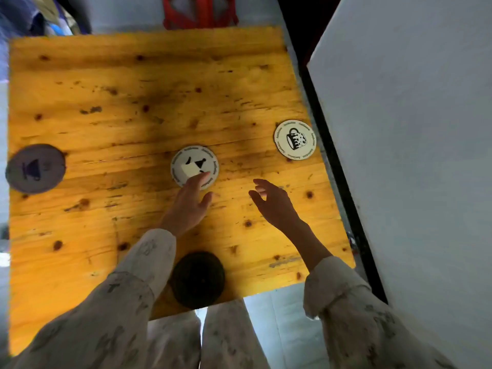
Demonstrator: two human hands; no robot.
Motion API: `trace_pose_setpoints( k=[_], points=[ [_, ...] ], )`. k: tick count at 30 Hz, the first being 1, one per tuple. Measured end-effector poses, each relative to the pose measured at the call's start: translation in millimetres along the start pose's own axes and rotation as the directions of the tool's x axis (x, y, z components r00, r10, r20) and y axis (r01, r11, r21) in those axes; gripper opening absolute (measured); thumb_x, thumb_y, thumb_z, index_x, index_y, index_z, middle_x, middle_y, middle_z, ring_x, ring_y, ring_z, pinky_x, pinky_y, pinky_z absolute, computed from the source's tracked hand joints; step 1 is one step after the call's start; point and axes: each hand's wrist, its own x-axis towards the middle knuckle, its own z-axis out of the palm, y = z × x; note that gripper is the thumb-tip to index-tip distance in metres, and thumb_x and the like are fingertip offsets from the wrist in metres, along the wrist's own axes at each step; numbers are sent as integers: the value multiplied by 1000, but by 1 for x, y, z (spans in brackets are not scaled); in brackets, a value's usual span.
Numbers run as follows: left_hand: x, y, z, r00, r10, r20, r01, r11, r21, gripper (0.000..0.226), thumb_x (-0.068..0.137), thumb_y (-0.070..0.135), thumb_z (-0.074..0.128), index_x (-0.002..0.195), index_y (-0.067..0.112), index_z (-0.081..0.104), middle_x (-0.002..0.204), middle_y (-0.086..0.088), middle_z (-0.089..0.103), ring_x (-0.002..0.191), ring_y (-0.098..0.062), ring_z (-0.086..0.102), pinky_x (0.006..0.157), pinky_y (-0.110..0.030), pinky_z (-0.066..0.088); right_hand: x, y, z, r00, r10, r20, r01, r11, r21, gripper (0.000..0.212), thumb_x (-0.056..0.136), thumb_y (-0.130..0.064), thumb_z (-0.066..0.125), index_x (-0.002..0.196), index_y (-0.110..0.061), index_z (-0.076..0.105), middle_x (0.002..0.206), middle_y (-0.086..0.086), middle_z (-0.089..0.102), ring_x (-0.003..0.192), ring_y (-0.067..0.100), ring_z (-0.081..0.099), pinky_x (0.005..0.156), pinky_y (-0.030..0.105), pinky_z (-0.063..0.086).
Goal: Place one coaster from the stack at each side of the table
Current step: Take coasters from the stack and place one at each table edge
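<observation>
A round white coaster (193,162) with black print lies at the middle of the yellow wooden table (133,102); whether more lie under it I cannot tell. The fingertips of my left hand (190,202) rest on its near edge, fingers spread. My right hand (271,201) hovers to the right of it, fingers apart, holding nothing. Another white coaster (295,139) with a mug print lies near the right edge. A shaded coaster (36,168) lies at the left edge. A dark coaster (198,279) lies at the near edge, between my sleeves.
A red stool or frame (199,12) stands beyond the far edge of the table. A tall pale panel (412,129) runs close along the right side. Grey floor shows below the near edge.
</observation>
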Motion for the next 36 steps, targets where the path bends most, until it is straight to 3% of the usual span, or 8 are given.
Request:
trace_pose_setpoints(
  k=[5, 8, 12, 21, 25, 36],
  points=[
    [-72, -53, -61, 973, -125, -196, 111, 990, -82, 43, 89, 11, 49, 131, 6, 40, 138, -19, 44, 127, -33, 43, 104, -38, 33, -30, -80, 57, 985, -114, 132, 111, 993, 30, 39, 94, -27, 50, 131, -14, 47, 126, 13, 61, 115, 26, 58, 96, 38, 46],
    [-108, -93, -91, 954, -221, -205, 197, 972, -131, 43, 91, 16, 48, 133, 9, 39, 140, -16, 42, 127, -30, 43, 103, -35, 33, -45, -123, 94, 960, -151, 236, 152, 988, 13, 40, 95, -28, 48, 133, -16, 44, 129, 11, 60, 117, 25, 56, 96, 43, 49],
    [-144, -145, -137, 946, -205, -251, 173, 975, -142, 42, 89, 13, 50, 130, 8, 43, 136, -17, 48, 126, -29, 44, 100, -29, 32, -58, -178, 136, 937, -194, 290, 227, 970, -83, 42, 95, -29, 47, 134, -15, 42, 130, 11, 59, 116, 24, 57, 95, 34, 44],
    [-217, -281, -276, 968, -89, -235, 69, 993, -91, 37, 90, 22, 50, 125, 13, 48, 130, -11, 53, 120, -25, 50, 100, -34, 38, -92, -326, 262, 958, -228, 175, 239, 970, -44, 40, 95, -25, 48, 133, -13, 45, 126, 11, 61, 114, 25, 58, 93, 32, 43],
    [-231, -322, -329, 947, -87, -310, 70, 995, -68, 33, 88, 18, 54, 121, 13, 54, 119, -14, 60, 113, -26, 55, 91, -23, 35, -93, -376, 305, 950, -265, 165, 272, 962, -17, 40, 95, -26, 49, 132, -12, 46, 124, 12, 62, 112, 23, 59, 85, 29, 43],
    [-179, -355, -393, 983, -32, -179, 28, 999, -25, 35, 91, 22, 47, 125, 16, 50, 127, -11, 56, 122, -21, 47, 100, -29, 33, -38, -432, 340, 966, -255, 47, 253, 966, 48, 38, 92, -21, 54, 128, -9, 50, 118, 13, 66, 106, 22, 62, 85, 24, 43]
  ],
)
